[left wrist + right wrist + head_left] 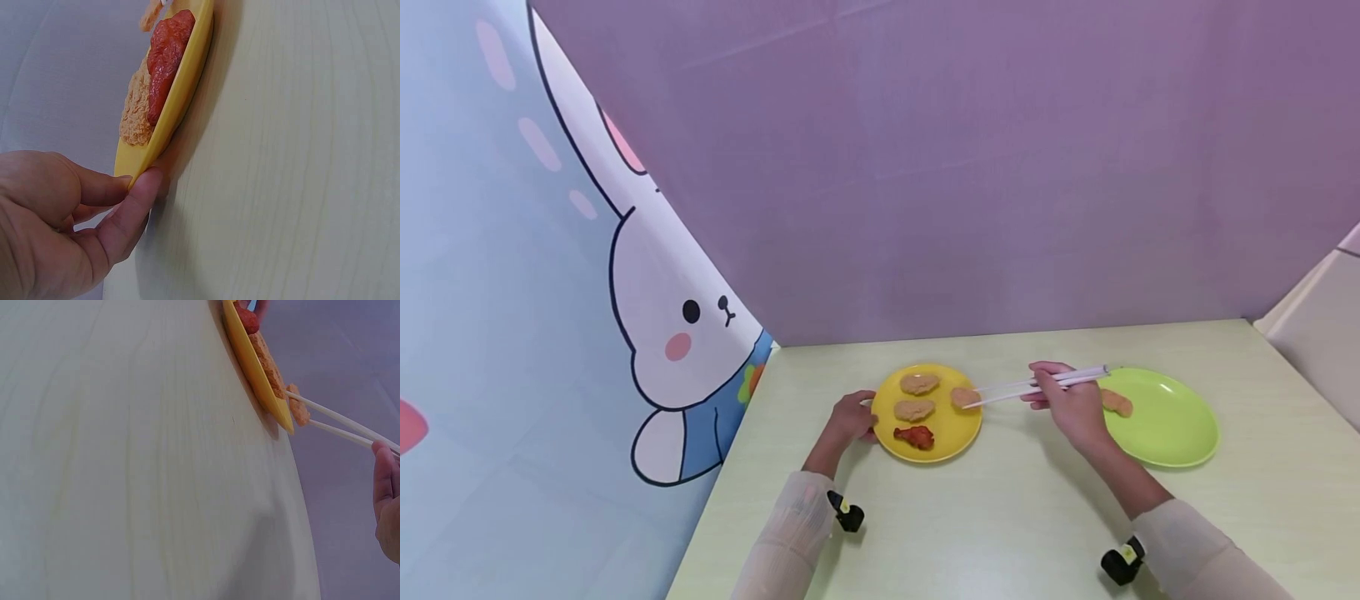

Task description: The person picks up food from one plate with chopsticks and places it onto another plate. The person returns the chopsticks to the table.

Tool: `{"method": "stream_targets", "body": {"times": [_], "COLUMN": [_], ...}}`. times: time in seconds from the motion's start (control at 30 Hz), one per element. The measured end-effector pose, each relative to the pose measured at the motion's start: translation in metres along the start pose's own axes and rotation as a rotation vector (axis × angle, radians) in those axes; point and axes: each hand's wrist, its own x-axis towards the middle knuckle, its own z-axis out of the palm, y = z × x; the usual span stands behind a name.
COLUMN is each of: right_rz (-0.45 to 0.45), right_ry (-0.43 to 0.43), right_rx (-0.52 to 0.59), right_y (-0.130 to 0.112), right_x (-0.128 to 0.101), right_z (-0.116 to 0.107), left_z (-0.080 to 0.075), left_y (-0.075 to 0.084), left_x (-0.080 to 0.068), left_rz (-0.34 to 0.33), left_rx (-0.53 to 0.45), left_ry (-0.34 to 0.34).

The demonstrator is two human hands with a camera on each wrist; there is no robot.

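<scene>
My left hand [852, 417] pinches the left rim of a yellow plate [946, 442] between thumb and fingers, as the left wrist view [132, 181] shows up close. Two tan breaded chicken pieces [919, 383] and a red-brown drumstick [914, 437] lie on this plate. White chopsticks [1078, 376] are gripped in my right hand [1073, 408]. Their tips are at a third breaded piece [966, 397] by the plate's right side. In the right wrist view that piece [298, 405] sits between the tips, seemingly raised off the plate.
A green plate [1172, 425] stands to the right, partly behind my right hand, with one breaded piece [1117, 403] at its left side. Both plates are on a pale wooden table [970, 533]. A purple backdrop [962, 167] rises behind, and a rabbit-print panel [685, 350] borders the left.
</scene>
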Motion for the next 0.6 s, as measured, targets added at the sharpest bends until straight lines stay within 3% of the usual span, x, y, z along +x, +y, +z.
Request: {"method": "stream_targets", "body": {"times": [0.37,0.6], "right_rz": [-0.031,-0.042], "right_ry": [0.038,0.044], "right_rx": [0.016,0.093], "right_y": [-0.005,-0.006], "right_x": [0.000,-0.001], "right_z": [-0.020,-0.035], "left_z": [0.002,0.003], "left_y": [-0.001,0.000], "left_x": [0.003,0.003], "left_rz": [0.011,0.001], "left_rx": [0.039,0.022], "left_ry": [0.016,0.007]}}
